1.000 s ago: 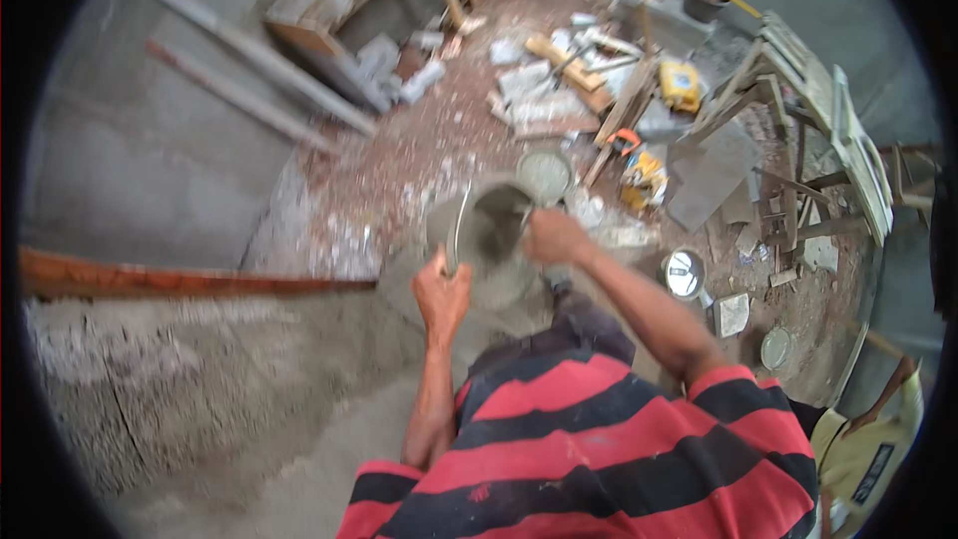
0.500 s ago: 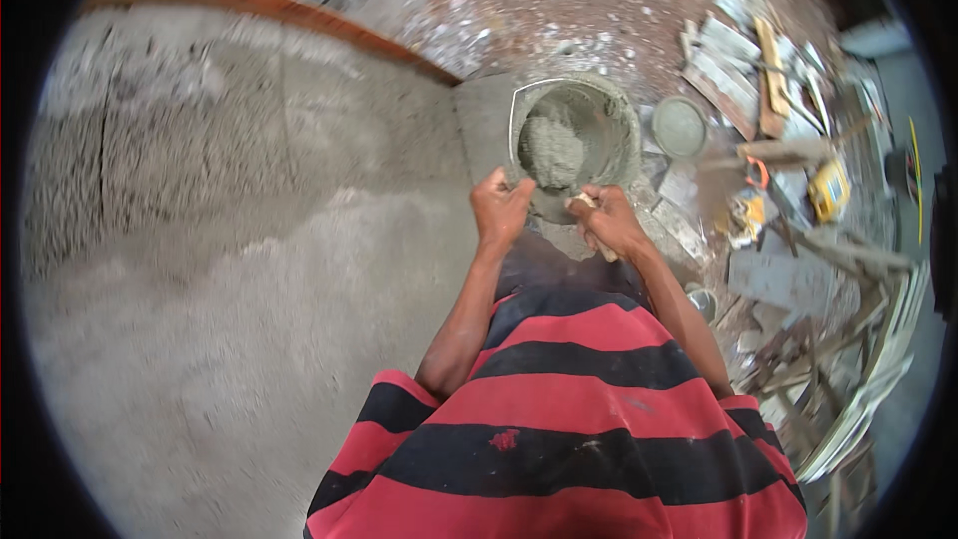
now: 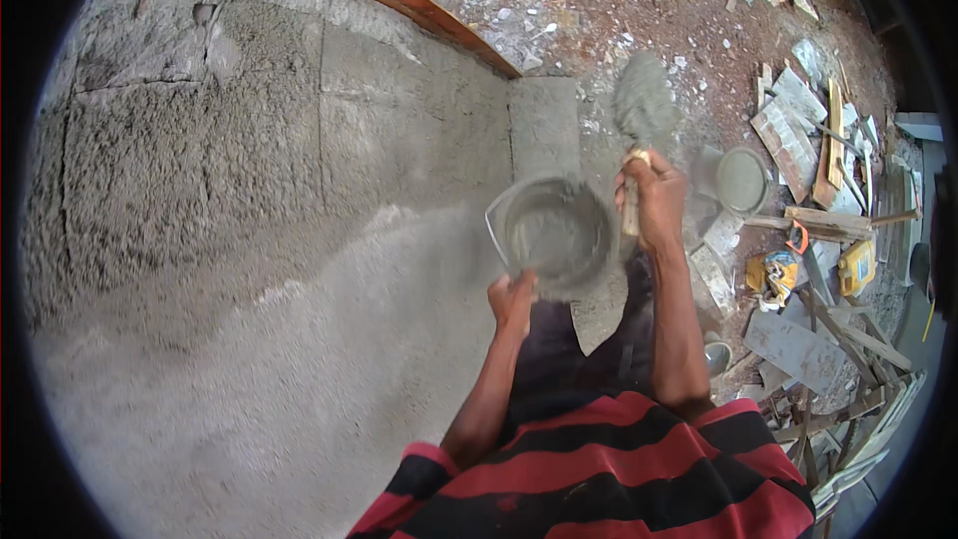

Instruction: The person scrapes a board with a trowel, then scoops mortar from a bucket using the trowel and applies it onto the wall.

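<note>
The bucket (image 3: 599, 230) is held in front of the legs, with wet mortar (image 3: 549, 230) inside. At its near edge the left hand (image 3: 512, 301) is closed; whether rim or wire handle (image 3: 491, 227) is gripped cannot be told. Just right of the bucket, the right hand (image 3: 656, 202) is wrapped firmly around the handle of a trowel (image 3: 630, 215), whose mortar-covered blade points away, beyond the bucket's far right edge. A rough grey surface (image 3: 200, 180) spreads left of the bucket.

For clean work, the blade should probably be kept level, since wet mortar can slip off if it is tipped. The bucket is best held steady and close, with the wrist turned smoothly and jerks avoided.
</note>
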The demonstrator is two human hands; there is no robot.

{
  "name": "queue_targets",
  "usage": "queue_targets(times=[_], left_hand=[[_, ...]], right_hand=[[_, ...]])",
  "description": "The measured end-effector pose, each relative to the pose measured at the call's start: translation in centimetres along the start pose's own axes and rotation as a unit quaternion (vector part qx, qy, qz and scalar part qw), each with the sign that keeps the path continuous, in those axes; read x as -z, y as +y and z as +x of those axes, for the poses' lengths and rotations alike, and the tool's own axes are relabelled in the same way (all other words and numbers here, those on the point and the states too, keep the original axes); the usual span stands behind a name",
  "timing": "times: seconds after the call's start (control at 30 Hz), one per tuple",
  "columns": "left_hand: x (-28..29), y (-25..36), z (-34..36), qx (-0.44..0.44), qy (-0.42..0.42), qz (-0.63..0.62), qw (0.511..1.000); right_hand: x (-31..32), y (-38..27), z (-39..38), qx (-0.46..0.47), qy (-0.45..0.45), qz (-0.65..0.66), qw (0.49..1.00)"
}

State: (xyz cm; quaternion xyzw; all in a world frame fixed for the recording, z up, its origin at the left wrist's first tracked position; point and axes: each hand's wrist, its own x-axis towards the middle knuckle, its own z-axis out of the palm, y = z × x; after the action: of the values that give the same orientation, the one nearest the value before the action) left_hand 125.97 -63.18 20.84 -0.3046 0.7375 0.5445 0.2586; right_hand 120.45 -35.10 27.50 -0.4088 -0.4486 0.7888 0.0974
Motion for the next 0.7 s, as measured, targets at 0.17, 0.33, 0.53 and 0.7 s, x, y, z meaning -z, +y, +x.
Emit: queue_targets(times=[0.17, 0.33, 0.53, 0.7], left_hand=[[8.4, -1.6, -2.2, 0.02, 0.027, 0.063, 0.997], [9.6, -3.3, -2.0, 0.037, 0.042, -0.014, 0.998], [7.9, -1.8, -0.5, 0.028, 0.091, 0.007, 0.995], [4.1, 2.1, 0.5, 0.012, 0.096, 0.031, 0.995]], right_hand=[[-11.7, 6.9, 9.8, 0.202, 0.247, -0.123, 0.94], [-31.2, 7.6, 11.2, 0.137, 0.086, -0.292, 0.943], [-24.7, 3.2, -2.8, 0.224, -0.159, -0.287, 0.918], [-5.1, 4.5, -3.2, 0.18, -0.254, -0.548, 0.777]])
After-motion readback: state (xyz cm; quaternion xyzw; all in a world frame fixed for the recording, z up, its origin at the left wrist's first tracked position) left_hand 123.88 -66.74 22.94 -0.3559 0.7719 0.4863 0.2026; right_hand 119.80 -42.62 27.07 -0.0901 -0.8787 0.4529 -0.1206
